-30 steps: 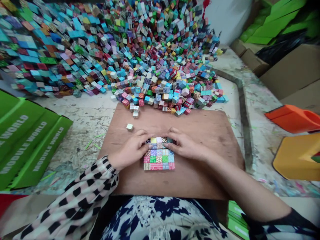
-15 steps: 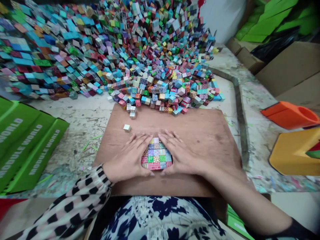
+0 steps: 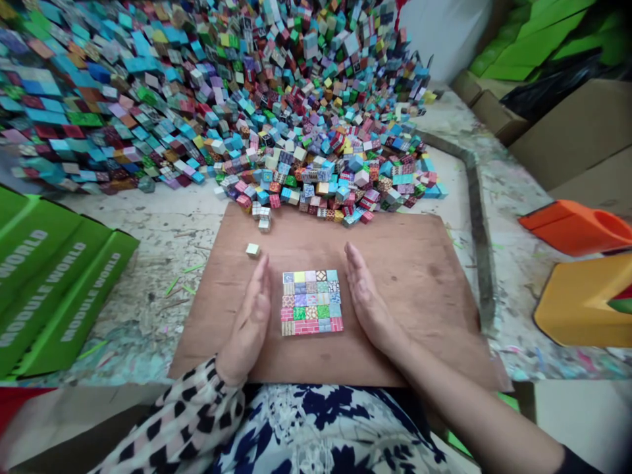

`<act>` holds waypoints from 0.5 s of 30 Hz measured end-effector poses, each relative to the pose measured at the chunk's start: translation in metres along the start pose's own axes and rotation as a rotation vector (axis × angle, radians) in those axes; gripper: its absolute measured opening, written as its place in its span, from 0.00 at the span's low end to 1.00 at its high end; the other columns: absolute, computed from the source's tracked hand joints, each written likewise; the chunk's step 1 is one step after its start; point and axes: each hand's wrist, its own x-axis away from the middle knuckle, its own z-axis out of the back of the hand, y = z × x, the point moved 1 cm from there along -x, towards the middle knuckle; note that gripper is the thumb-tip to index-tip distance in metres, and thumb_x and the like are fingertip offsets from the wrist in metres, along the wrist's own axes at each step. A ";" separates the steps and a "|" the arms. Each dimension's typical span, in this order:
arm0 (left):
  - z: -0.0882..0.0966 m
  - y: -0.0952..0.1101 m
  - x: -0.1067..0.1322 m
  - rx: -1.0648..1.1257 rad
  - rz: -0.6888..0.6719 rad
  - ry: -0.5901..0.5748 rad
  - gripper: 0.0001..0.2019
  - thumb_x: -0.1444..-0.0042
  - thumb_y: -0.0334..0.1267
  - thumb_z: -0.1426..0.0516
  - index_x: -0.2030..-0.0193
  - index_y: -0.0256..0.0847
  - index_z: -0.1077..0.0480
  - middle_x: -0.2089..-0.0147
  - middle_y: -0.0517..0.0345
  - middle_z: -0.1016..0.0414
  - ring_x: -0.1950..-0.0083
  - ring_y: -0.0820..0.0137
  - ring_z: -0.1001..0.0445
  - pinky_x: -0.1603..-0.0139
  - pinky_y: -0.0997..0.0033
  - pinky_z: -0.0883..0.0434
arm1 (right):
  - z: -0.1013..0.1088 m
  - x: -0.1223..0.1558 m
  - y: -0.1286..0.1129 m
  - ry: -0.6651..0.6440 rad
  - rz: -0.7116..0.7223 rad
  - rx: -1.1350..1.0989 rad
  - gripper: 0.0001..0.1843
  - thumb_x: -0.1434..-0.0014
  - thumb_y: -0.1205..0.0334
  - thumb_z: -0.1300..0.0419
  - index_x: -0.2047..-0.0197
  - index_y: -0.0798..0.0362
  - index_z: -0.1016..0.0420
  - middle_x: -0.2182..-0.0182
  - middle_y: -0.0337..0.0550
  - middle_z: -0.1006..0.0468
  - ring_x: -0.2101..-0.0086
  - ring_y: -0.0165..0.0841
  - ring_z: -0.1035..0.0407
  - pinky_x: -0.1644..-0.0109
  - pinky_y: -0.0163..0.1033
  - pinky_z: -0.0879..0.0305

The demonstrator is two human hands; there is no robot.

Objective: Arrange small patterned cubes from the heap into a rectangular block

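Observation:
A flat block of small patterned cubes (image 3: 311, 303), set edge to edge in rows, lies on the brown wooden board (image 3: 395, 263). Just left of it, apart from the cubes, my left hand (image 3: 251, 316) stands on edge with its fingers stretched out and holds nothing. On the other side my right hand (image 3: 369, 304) is likewise upright, palm facing inward, fingers straight and empty, with a small gap to the cubes. A single pale cube (image 3: 253, 250) rests on the board beyond my left fingertips.
A large heap of loose coloured cubes (image 3: 296, 118) covers the back of the table and meets the board's far edge. Green boxes (image 3: 69, 283) stand at left. On the right are an orange holder (image 3: 573, 227), a yellow one (image 3: 577, 303) and cardboard boxes (image 3: 573, 131).
Both hands have drawn apart from the block of cubes, left hand to the left and right hand to the right. The whole top of the block now shows.

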 end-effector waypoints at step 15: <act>-0.025 -0.007 0.005 0.135 0.150 0.101 0.32 0.34 0.61 0.61 0.28 0.51 0.51 0.24 0.57 0.55 0.24 0.62 0.60 0.25 0.53 0.58 | -0.024 -0.003 -0.021 -0.023 -0.147 -0.131 0.45 0.37 0.30 0.62 0.26 0.46 0.64 0.27 0.44 0.60 0.30 0.40 0.68 0.28 0.56 0.64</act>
